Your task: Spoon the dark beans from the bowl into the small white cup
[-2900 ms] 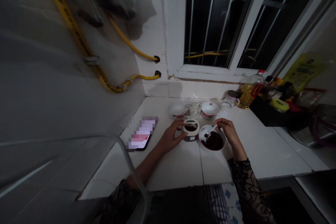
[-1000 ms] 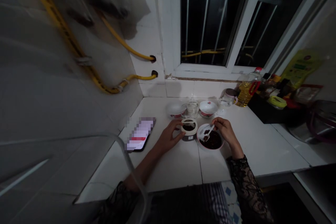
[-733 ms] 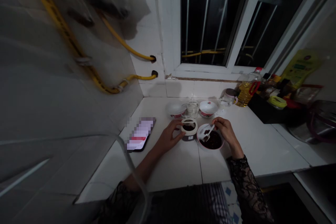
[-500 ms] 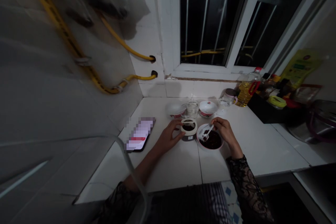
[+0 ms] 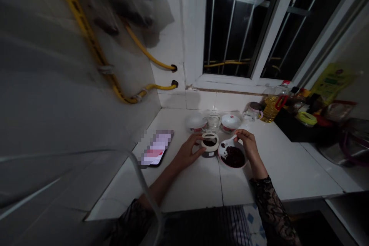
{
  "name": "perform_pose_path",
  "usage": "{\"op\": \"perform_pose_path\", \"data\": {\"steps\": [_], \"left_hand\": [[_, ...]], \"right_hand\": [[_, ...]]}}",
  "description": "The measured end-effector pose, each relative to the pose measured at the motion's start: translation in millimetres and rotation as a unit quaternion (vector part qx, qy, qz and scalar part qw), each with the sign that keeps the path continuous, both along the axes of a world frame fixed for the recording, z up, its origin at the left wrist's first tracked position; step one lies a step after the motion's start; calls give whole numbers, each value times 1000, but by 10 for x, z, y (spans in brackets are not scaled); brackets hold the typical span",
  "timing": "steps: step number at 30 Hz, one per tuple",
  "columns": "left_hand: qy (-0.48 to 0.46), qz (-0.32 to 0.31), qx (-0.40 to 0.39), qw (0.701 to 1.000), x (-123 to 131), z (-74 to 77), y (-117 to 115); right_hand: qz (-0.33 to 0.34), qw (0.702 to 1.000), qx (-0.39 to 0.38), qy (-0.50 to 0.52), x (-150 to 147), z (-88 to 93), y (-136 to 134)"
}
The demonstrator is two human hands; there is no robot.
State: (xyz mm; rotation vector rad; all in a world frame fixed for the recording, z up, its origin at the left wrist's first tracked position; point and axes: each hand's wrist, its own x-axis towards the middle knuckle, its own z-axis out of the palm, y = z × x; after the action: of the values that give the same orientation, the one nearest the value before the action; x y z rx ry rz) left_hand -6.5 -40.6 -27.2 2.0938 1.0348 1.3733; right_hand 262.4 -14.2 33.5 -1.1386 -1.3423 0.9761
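Observation:
My left hand [image 5: 186, 153] is closed around the side of a small jar [image 5: 209, 153] with a pale rim and dark contents, which stands upright on the counter. Just right of it sits a white bowl [image 5: 220, 157] with a reddish edge, holding a dark, wet, grainy food [image 5: 235, 158]. My right hand [image 5: 248, 144] pinches the handle of a small white spoon [image 5: 231, 138] at the bowl's far side. The spoon's head is hard to tell from the bowl's white wall; a dark bit shows near it.
Behind stand two white bowls [image 5: 230, 122], a clear glass container [image 5: 213, 122] and a lidded jar [image 5: 254, 110]. An oil bottle [image 5: 271, 107] and a black box [image 5: 291, 130] of condiments are at right. A phone [image 5: 158, 150] lies left; a pale cable [image 5: 142, 184] crosses the foreground.
My right hand has shifted the spoon up and left, toward the bowl's far left wall. My left hand stays on the jar. The whole view has shifted slightly.

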Motion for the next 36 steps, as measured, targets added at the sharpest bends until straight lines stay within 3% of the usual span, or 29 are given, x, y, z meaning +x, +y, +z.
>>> {"op": "perform_pose_path", "data": {"steps": [4,8,10,11,15,19,25,29,34,36], "left_hand": [[-2,0,1,1000,-3,3,-5],[0,-6,1,1000,-2,-2,-2],[0,-8,5,1000,1,-11,1],[-1,-8,7,1000,3,-16,3],[-9,-10,14,1000,10,-36,10],[-8,-13,21,1000,10,-28,5],[-7,-11,8,1000,2,0,-19],[-4,-7,-2,1000,-6,4,-33],[-2,-7,-11,1000,-10,17,-41],[-2,-7,-7,1000,-8,19,-41]], "right_hand": [[-44,975,172,-136,-182,102,-73],[23,857,385,-342,-304,152,-178],[52,812,428,-393,-305,169,-202],[52,805,434,-401,-285,184,-202],[31,832,416,-367,-78,292,-135],[63,857,338,-383,167,348,-37],[159,862,243,-415,201,162,29],[218,886,164,-374,143,58,18],[210,933,50,-289,191,34,41],[197,940,42,-277,224,40,52]]}}
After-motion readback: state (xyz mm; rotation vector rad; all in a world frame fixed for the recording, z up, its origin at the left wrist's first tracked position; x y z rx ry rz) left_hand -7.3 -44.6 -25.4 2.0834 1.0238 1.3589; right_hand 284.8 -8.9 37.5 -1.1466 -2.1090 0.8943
